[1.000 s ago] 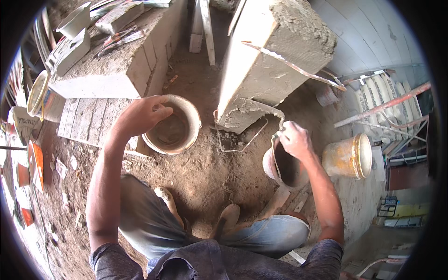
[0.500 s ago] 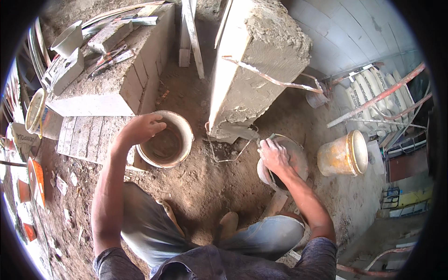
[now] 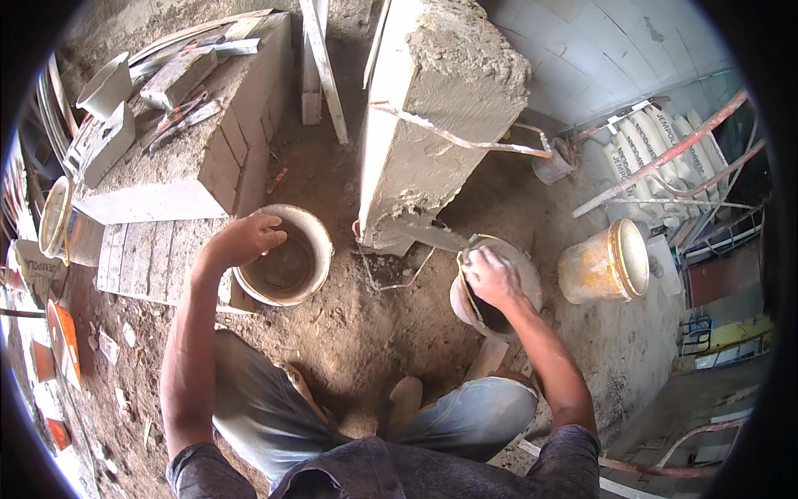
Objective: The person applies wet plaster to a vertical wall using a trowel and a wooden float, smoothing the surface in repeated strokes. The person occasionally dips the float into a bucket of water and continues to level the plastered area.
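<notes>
A trowel (image 3: 439, 238) is in the closed grip of my right hand (image 3: 492, 276). Its grey blade points left at the rough foot of a plastered column (image 3: 432, 175); whether it touches is hard to tell. Beneath that hand stands a round bucket (image 3: 532, 283), partly hidden by hand and forearm. My left hand (image 3: 247, 242) is at the left rim of another round bucket (image 3: 324, 237), fingers loosely bent and apart, holding nothing. Some greyish residue shows inside that bucket. A bent metal rod (image 3: 399, 288) lies round the column's foot.
A rusty metal clamp (image 3: 453, 143) sticks out from the column higher up. To the right stand a yellow-stained bucket (image 3: 594, 264) and stacked white bags (image 3: 661, 158) behind red poles. Tools and a block lie on a block bench (image 3: 158, 198) at left.
The trowel blade, hidden before, now extends left from my right hand toward the column's foot. My left hand stays by its bucket. The whole view has shifted slightly.
</notes>
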Available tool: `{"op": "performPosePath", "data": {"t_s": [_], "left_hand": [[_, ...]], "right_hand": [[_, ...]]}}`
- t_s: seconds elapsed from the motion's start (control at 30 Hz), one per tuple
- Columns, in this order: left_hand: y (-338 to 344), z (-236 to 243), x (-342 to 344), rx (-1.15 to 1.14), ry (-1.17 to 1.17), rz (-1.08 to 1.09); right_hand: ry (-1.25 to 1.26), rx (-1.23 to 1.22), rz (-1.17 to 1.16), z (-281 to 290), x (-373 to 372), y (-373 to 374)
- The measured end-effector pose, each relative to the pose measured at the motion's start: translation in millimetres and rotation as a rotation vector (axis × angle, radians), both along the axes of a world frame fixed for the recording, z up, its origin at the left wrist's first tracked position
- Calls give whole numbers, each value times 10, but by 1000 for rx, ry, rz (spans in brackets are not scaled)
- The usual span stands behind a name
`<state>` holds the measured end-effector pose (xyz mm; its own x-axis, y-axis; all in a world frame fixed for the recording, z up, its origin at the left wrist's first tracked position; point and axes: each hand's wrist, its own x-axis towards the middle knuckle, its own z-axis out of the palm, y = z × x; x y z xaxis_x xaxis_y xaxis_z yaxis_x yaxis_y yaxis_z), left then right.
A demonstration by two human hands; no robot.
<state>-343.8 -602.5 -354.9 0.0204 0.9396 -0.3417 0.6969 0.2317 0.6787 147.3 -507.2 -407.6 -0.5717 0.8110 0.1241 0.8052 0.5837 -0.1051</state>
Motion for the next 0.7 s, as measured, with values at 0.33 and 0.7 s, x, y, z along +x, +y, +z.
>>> {"op": "performPosePath", "data": {"t_s": [0.33, 0.7], "left_hand": [[-23, -26, -25, -35, -23, -73], [66, -178, -30, -53, -98, -59]], "right_hand": [[-17, 82, -37, 561, -74, 204], [280, 489, 136, 1286, -59, 12]]}}
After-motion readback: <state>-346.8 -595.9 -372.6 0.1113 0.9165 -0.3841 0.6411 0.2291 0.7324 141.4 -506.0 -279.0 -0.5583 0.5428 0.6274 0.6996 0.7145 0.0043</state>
